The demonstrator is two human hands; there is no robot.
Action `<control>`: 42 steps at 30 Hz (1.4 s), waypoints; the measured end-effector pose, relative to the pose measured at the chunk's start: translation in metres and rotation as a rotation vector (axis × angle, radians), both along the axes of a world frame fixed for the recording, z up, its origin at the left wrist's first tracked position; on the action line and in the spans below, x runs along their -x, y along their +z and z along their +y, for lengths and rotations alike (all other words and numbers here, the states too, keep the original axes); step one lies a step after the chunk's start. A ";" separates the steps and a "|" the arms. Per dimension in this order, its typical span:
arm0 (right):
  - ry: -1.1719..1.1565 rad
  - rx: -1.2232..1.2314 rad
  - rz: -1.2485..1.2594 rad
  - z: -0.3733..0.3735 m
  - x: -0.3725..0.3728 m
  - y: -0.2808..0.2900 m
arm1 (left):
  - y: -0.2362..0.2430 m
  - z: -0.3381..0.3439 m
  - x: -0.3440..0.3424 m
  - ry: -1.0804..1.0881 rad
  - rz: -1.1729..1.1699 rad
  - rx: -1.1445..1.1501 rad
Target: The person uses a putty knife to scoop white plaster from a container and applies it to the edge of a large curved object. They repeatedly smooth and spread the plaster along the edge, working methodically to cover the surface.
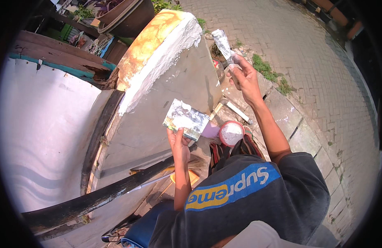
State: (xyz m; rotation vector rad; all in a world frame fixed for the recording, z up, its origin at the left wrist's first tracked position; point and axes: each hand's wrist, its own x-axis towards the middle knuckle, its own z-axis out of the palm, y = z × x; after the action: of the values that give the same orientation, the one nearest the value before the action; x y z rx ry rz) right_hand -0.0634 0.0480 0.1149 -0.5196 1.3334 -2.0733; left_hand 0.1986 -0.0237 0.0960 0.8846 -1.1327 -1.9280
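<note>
My left hand [178, 144] grips a small flat rectangular board [185, 119] smeared with white paste. Raised at upper right, my right hand [244, 78] is closed on a putty knife [224, 44] whose blade is coated in white paste. The knife is held apart from the board, near the wall's top. Along the concrete wall's [158, 87] upper edge runs a rough white band of paste [162, 62] beside orange-stained old plaster. Below my hands is a red-rimmed tub of white paste [232, 133]. A hammer [236, 111] with a pale handle lies beside it on the paving.
A dark sloping bar [116, 186] crosses the lower left. A yellow dustpan [193, 178] and broom bristles [196, 163] lie below. Potted plants [124, 16] stand beyond the wall. A paved lane [319, 70] runs along the right, past a gutter edge with weeds [265, 70].
</note>
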 end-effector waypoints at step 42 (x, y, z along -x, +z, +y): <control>-0.219 -0.393 1.720 -0.080 0.042 0.052 | -0.059 -0.132 -0.049 -0.491 -0.237 0.183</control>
State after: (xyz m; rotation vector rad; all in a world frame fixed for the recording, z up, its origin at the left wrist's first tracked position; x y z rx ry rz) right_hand -0.1051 -0.0322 0.1670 -2.2589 2.5900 -1.0684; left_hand 0.2480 -0.1555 0.0370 0.8004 -1.7704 -2.0886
